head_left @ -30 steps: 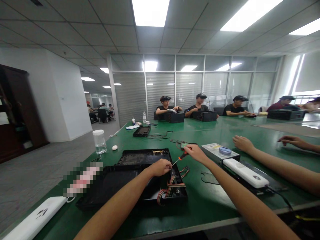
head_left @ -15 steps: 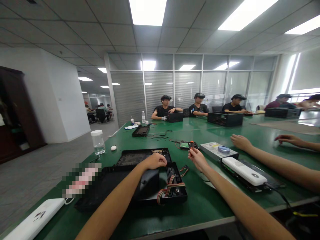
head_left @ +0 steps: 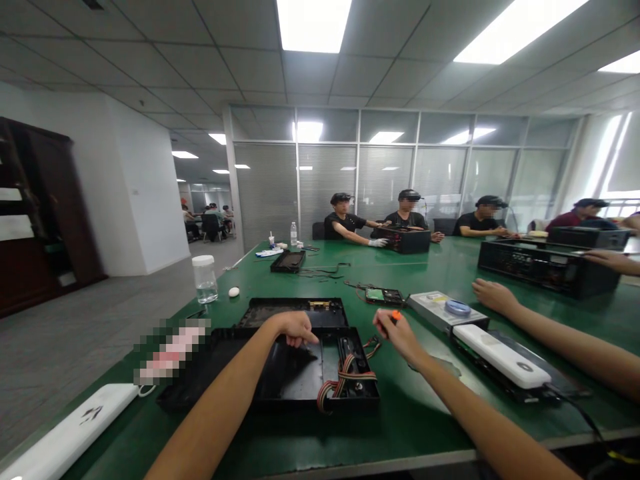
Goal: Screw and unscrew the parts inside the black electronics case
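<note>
An open black plastic case [head_left: 280, 383] lies on the green table [head_left: 410, 413] in front of me, with a bundle of striped ribbon wires [head_left: 345, 377] at its right end. My left hand [head_left: 293, 328] is curled over the case's far edge, fingers closed on the rim. Just right of the case, my right hand [head_left: 397, 331] is closed round a small screwdriver with an orange-and-black handle [head_left: 395, 315], held above the table. A second black tray [head_left: 293, 311] lies just behind the case.
Right of me another person's forearm and hand [head_left: 493, 295] rest by a grey drive [head_left: 440, 308] and a white box [head_left: 503, 355]. A small circuit board [head_left: 383, 295], a water jar [head_left: 205, 279], a white device [head_left: 70, 433] and a black chassis [head_left: 545, 265] also sit on the table. Several people sit at the far end.
My right hand has pulled the screwdriver out of the case, lifted it and brought it down beside the case. My left hand slid left along the far rim. A black chassis moved into view at right.
</note>
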The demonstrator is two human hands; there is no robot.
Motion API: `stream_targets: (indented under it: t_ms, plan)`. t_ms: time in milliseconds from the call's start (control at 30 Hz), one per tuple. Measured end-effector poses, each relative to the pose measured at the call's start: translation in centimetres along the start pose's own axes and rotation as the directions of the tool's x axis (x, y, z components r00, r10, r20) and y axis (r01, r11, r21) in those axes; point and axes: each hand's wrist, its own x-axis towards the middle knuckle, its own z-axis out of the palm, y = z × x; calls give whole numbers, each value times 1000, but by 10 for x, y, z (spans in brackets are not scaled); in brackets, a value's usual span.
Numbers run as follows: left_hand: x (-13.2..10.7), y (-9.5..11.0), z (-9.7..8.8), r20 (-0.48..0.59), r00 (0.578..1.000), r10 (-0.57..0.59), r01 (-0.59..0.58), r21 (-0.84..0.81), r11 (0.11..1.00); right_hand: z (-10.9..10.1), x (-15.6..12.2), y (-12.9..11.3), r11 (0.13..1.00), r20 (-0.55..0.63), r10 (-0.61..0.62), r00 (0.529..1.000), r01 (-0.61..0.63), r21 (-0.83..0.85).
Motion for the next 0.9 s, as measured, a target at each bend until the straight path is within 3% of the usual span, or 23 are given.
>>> stream_targets:
  t_ms: [33,100,133,200,267,367,433,500,600,700,800,900]
  plan:
    - [-3,4,-3,-64,996,59,-60,-3,998,5,-14,-14,984,139,-87,986,107,-143]
    - [-8,11,-10,-210,963,172,-165,49,985,16,-46,-39,832,483,-175,858,391,-393]
    - [-8,13,-13,-290,932,219,-193,117,974,21,-62,-47,726,570,-151,808,482,-491]
    - [-6,14,-16,-407,871,276,-171,276,946,30,-88,-55,554,596,-79,799,532,-641]
    - [1,9,-14,-419,869,262,-105,362,926,31,-103,-53,478,576,-54,816,527,-702]
    - [14,-6,-4,-276,942,189,-95,319,943,21,-115,-46,506,584,-89,807,541,-672]
    - [19,-16,1,-192,963,188,-133,271,953,10,-122,-45,545,586,-108,803,541,-641]
    - [22,-21,3,-181,965,192,-132,300,945,-1,-131,-46,582,586,-98,805,524,-622]
    - [20,-18,0,-222,941,255,-124,475,871,-8,-141,-49,642,564,-67,823,468,-607]
    - [12,-3,-9,-223,884,411,-204,607,768,-5,-135,-43,667,501,-62,863,409,-622]
    - [-6,19,-25,-211,843,495,-263,642,720,0,-111,-30,660,485,-81,871,411,-629]
    - [-34,43,-38,-212,834,509,-265,656,707,8,-72,-12,648,512,-112,852,453,-612]
